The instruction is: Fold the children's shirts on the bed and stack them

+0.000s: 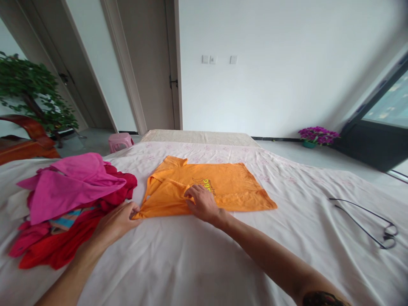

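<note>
An orange T-shirt (236,180) with a dark and yellow print lies sideways on the bed, its neck end to the left. The near side is turned inward over the front at the left. My left hand (123,219) pinches the shirt's near left corner, beside the clothes pile. Over the middle of the shirt, next to the print, my right hand (203,203) has its fingers bent and closed on the cloth at the folded edge. Its fingertips partly hide the fabric there.
A heap of pink and red clothes (76,182) sits at the left on the pale bedsheet (204,263). Black-framed glasses (366,216) lie at the right. Beyond the bed are a pink stool (120,142), a green potted plant (32,93) and purple flowers (318,135).
</note>
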`<move>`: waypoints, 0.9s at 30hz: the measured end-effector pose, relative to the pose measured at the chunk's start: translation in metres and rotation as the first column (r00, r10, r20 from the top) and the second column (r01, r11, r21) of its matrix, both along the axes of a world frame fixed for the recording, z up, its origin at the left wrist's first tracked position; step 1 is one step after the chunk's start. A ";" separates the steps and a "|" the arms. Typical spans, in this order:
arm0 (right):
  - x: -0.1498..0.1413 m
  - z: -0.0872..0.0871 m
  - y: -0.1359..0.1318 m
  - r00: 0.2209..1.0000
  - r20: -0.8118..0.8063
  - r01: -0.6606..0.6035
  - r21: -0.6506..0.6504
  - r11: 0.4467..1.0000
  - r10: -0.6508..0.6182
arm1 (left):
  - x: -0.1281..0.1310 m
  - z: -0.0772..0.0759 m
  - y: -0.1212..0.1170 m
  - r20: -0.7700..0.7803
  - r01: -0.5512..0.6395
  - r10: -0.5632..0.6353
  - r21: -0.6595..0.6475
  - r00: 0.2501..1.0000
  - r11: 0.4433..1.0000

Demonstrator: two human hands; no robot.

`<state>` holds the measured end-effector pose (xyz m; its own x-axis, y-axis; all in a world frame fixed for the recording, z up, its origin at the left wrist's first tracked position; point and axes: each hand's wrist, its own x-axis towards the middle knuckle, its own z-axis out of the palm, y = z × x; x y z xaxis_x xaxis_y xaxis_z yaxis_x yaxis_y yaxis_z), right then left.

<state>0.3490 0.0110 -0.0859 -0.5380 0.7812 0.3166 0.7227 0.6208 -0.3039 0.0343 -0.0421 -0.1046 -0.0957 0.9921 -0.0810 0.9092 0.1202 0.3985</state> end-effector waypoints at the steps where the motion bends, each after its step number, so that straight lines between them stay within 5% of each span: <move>1: 0.008 -0.001 -0.009 0.998 0.039 -0.050 0.002 0.999 0.049 | -0.002 0.000 0.001 -0.003 0.025 -0.025 0.000 1.000 1.000; 6: 0.026 -0.010 -0.030 0.956 0.232 -0.185 -0.001 0.983 0.180 | 0.000 0.014 0.000 -0.183 0.012 -0.004 0.044 0.983 0.999; 12: 0.033 -0.012 -0.031 0.966 0.196 -0.171 -0.010 0.985 0.170 | 0.015 0.022 -0.014 -0.465 0.136 -0.056 0.140 0.884 0.981; 15: 0.032 -0.004 -0.037 0.982 0.145 -0.121 0.011 0.993 0.119 | 0.037 0.023 -0.009 -0.376 0.154 -0.046 0.263 0.925 0.952; 20: 0.025 -0.003 -0.048 0.976 0.195 -0.105 0.019 0.994 0.099 | 0.085 0.010 0.007 -0.139 0.342 -0.314 0.289 0.939 0.894; 23: 0.031 -0.007 -0.049 0.977 0.190 -0.097 0.006 0.995 0.094 | 0.094 0.004 0.010 -0.235 0.279 -0.230 0.198 0.944 0.940; 27: 0.046 -0.006 -0.049 0.997 0.078 -0.009 -0.022 1.000 0.011 | 0.097 0.014 0.010 -0.333 0.186 -0.132 0.135 0.934 0.973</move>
